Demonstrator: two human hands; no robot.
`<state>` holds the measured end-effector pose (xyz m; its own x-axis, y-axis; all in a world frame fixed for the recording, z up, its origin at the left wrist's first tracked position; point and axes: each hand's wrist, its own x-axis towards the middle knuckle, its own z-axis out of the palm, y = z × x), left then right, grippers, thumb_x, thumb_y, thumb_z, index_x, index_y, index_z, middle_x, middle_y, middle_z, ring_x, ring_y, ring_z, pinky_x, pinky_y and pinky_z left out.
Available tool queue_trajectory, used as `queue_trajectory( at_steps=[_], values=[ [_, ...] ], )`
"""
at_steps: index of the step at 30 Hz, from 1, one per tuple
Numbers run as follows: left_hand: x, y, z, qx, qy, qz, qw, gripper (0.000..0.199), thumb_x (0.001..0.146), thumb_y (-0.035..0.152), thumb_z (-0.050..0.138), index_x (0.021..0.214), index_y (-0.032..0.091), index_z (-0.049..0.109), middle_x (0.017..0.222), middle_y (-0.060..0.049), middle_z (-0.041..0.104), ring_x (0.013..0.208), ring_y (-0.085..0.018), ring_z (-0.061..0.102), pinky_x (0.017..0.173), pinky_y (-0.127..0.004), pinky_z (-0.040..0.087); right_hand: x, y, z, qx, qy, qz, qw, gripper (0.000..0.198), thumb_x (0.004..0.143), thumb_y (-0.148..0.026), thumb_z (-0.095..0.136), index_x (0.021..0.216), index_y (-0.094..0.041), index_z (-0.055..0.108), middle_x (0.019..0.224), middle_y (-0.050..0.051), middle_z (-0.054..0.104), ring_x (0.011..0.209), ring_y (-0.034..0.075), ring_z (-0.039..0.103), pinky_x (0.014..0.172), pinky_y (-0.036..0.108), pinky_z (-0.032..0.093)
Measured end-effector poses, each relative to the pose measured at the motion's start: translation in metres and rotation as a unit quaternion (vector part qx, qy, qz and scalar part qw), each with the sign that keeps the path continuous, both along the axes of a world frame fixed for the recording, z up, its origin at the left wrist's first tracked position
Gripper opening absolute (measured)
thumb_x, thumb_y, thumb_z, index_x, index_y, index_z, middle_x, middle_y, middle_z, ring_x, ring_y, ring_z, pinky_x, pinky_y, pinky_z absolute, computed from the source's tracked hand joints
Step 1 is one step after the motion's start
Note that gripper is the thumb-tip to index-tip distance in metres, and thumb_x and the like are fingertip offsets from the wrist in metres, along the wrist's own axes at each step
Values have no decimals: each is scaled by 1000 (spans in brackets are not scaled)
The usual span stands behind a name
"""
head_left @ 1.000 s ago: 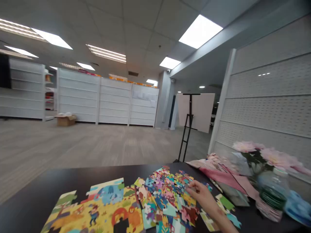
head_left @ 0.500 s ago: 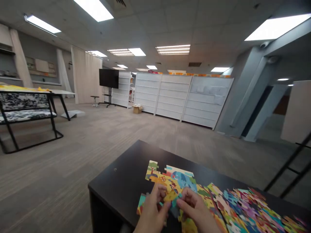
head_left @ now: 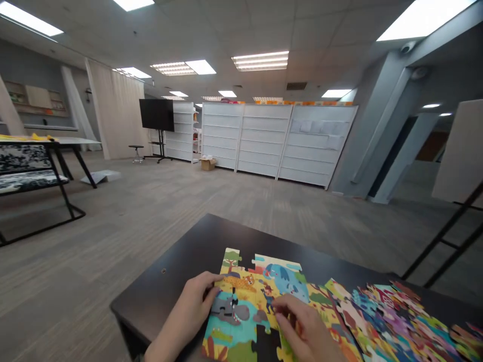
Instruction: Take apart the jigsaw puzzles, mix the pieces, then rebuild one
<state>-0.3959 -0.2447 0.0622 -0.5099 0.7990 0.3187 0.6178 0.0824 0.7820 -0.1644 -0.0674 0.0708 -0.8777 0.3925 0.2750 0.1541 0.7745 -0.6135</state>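
Note:
A partly assembled jigsaw puzzle (head_left: 260,290) lies on a dark table, showing a hippo, a leopard and a blue elephant. Dark gaps show at its top, around the hippo and near the bottom. My left hand (head_left: 190,306) touches the puzzle's left edge beside the leopard and hippo; its index finger and thumb are apart, with no loose piece visible between them. My right hand (head_left: 307,329) is over the puzzle's right half, fingers bent and slightly apart, fingertips by the small figure in a hat. The hand hides the pieces under it.
A heap of loose jigsaw pieces (head_left: 400,319) spreads to the right of the puzzle. The dark table (head_left: 169,286) has its far corner ahead. Beyond are white shelving panels (head_left: 264,141), a screen on a stand (head_left: 156,114), a cardboard box (head_left: 207,163) and a patterned chair (head_left: 28,166).
Both hands were together above the puzzle, holding a yellow and blue-green piece between them. They have parted, the left moving to the puzzle's left edge, and the hippo area is now uncovered.

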Motion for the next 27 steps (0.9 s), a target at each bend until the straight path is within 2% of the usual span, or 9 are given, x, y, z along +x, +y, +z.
queue_trajectory(
  at_steps=[3,7,12,17,20,23,26,27],
  values=[
    [0,2,-1,6,31,-33,999,30,96,24,47,104,24,76,104,-6,73,95,-21,68,87,-28,51,-2,-8,-1,4,-14,25,1000,20,100,-35,44,97,-27,61,89,2,68,73,18,63,67,29,48],
    [-2,5,-2,-12,73,-65,995,36,99,26,41,97,24,77,104,-7,72,94,-20,69,85,-26,52,-1,-13,3,9,-2,33,999,15,97,-27,48,99,-26,63,90,2,69,76,18,64,68,27,48],
    [3,5,-5,-53,125,-41,990,35,97,27,43,102,25,78,107,-10,67,98,-23,67,87,-31,53,0,-14,7,13,-2,30,999,17,91,-19,51,98,-26,65,89,1,69,78,17,65,70,26,48],
    [2,6,-18,-63,148,-15,987,26,91,32,55,99,23,78,112,-13,64,104,-27,65,94,-37,54,-4,-11,2,20,-9,30,999,17,87,-16,53,96,-25,64,90,1,70,81,18,66,73,25,49],
    [-2,12,-20,-61,139,-8,988,23,88,32,57,95,23,77,112,-12,64,105,-27,65,94,-39,54,-3,-11,-1,24,-9,25,999,17,88,-16,53,96,-24,64,91,1,70,83,18,66,75,26,49],
    [5,12,-8,-22,103,-6,994,24,90,36,56,95,22,74,106,-10,65,98,-26,66,89,-38,55,-1,-13,-1,26,1,24,999,18,88,-15,53,98,-24,64,92,1,70,83,17,65,77,25,49],
    [30,-9,5,29,-4,-45,999,32,96,49,51,99,23,70,84,-4,65,75,-21,64,70,-32,56,1,-16,0,18,15,31,999,20,87,-13,53,99,-24,65,94,1,71,85,16,65,77,25,48],
    [42,-21,6,30,-47,-72,996,34,98,52,50,100,23,69,83,-3,66,75,-20,64,68,-31,56,1,-17,1,16,20,32,999,21,87,-13,53,99,-24,65,94,0,71,85,16,65,78,25,48]
  ],
)
